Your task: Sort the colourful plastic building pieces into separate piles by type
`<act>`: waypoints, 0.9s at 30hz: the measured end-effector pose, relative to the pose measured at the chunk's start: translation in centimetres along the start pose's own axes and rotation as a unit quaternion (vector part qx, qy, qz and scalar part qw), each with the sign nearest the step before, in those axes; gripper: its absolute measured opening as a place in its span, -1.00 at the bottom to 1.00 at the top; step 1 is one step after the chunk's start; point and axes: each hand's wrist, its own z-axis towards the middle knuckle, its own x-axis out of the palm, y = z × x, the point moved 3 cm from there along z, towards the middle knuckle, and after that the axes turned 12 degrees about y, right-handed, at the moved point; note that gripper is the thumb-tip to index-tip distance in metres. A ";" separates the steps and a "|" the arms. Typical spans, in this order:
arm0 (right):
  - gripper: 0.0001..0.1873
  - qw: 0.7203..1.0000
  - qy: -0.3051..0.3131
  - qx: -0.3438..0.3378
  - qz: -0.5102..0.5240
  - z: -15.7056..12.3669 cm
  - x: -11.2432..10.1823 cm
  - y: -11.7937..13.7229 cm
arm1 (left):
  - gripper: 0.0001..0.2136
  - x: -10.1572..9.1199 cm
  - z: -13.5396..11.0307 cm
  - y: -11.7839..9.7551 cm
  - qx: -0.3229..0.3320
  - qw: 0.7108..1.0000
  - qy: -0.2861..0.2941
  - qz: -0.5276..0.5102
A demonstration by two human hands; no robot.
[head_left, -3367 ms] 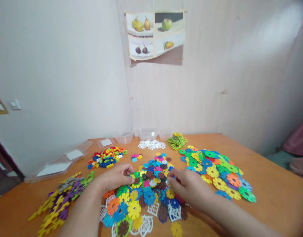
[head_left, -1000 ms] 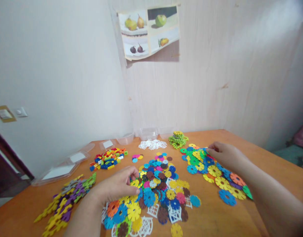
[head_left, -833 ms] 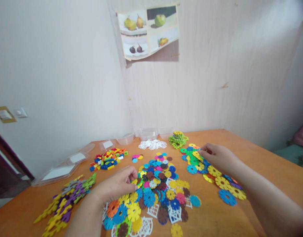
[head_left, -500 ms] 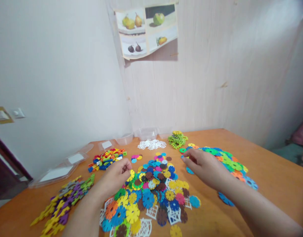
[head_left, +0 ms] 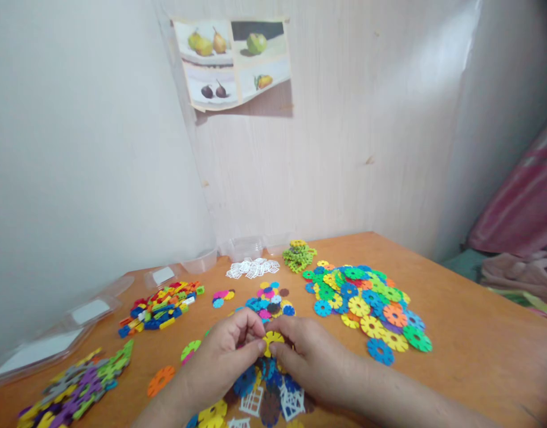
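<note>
Both my hands meet over the middle pile of small coloured discs (head_left: 268, 300). My left hand (head_left: 226, 359) and my right hand (head_left: 311, 356) pinch a small yellow notched disc (head_left: 272, 340) between their fingertips, just above the table. Beneath them lie more discs and white lattice pieces (head_left: 273, 404), partly hidden by my wrists. A pile of larger flower-shaped discs (head_left: 366, 303) spreads out to the right of my right hand.
On the orange table (head_left: 469, 345): a heap of small coloured bricks (head_left: 160, 303), white lattice squares (head_left: 253, 268), a green stack (head_left: 299, 255), clear plastic tubs (head_left: 244, 246) and lids (head_left: 41, 345), purple-yellow jagged pieces (head_left: 72, 389). Pink fabric (head_left: 518, 226) lies at the right.
My right hand came back from the big-disc pile on the right to the middle. Both hands now pinch a yellow disc. The camera turned to the right.
</note>
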 end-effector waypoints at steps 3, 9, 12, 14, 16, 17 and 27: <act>-0.74 0.999 -0.014 0.020 -0.021 0.3 -0.9 -1.1 | -0.84 -0.1 0.2 0.5 0.005 1.000 0.003 -0.013; -0.76 0.968 -0.139 0.153 -0.143 -0.2 -7.0 -5.3 | -0.77 -2.8 -0.3 0.8 -0.027 0.998 -0.058 0.018; -0.79 0.943 -0.167 0.216 -0.188 -1.1 -10.5 -8.0 | -0.76 -4.3 -1.1 0.6 -0.046 0.994 -0.092 0.044; -0.81 0.927 -0.188 0.262 -0.190 -2.0 -12.5 -9.8 | -0.75 -5.2 -1.8 0.5 -0.052 0.991 -0.110 0.063; -0.82 0.920 -0.186 0.290 -0.189 -2.7 -13.9 -11.5 | -0.74 -5.9 -2.3 0.6 -0.063 0.988 -0.114 0.078; -0.82 0.916 -0.187 0.301 -0.188 -3.0 -14.3 -12.3 | -0.74 -6.1 -2.5 0.8 -0.074 0.988 -0.108 0.085; -0.79 0.914 -0.148 0.334 -0.178 -3.4 -14.9 -16.2 | -0.67 -6.2 -3.4 3.5 -0.127 0.969 -0.014 0.213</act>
